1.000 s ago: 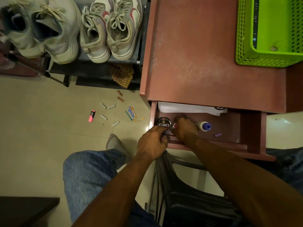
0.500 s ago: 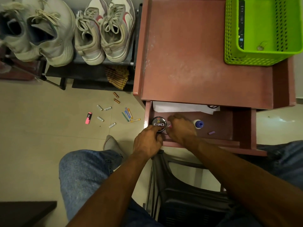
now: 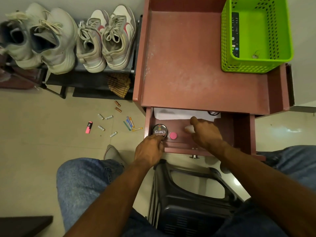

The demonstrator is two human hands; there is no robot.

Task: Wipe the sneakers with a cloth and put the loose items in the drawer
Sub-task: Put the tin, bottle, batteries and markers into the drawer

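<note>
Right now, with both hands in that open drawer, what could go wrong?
The batteries and pens scattered on the floor lie close to the person's foot, so one might get stepped on or kicked away. The round tin sits in the drawer's front corner, under the left hand, and could be knocked.

Right hand shifted right, pink cap uncovered.

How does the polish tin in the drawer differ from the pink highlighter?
The polish tin is round, black and lies in the open drawer at its left end, with the left hand touching it. The pink highlighter is slim, oblong and lies on the floor among batteries, untouched. Both are small loose items.
</note>
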